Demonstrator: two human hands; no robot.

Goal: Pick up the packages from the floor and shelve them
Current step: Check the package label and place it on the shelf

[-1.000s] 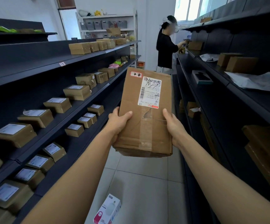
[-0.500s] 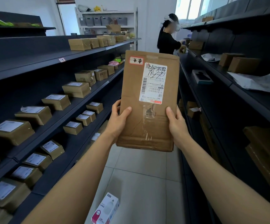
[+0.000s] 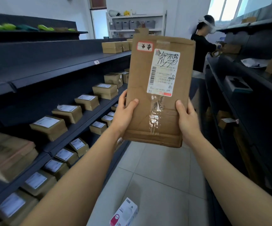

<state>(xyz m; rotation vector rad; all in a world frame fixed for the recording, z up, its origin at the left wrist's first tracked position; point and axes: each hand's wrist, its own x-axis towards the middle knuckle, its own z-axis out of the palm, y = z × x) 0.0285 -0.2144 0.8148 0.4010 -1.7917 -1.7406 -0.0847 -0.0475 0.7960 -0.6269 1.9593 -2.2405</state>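
Observation:
A flat brown cardboard package (image 3: 141, 82) with a white shipping label and a red-bordered sticker stands upright in front of me, held at chest height in the aisle. My left hand (image 3: 125, 114) grips its lower left edge, thumb on the front. My right hand (image 3: 188, 119) grips the lower right edge the same way. A small white and pink box (image 3: 125, 213) lies on the tiled floor below my arms.
Dark shelving (image 3: 76, 118) on the left carries several labelled brown boxes on three levels. More dark shelves (image 3: 246, 98) on the right hold a few boxes and bags. A person in black (image 3: 200, 51) stands at the far right shelf.
Both hands have lifted the package higher and tilted it more upright, its label now facing me. My view has shifted slightly down the aisle.

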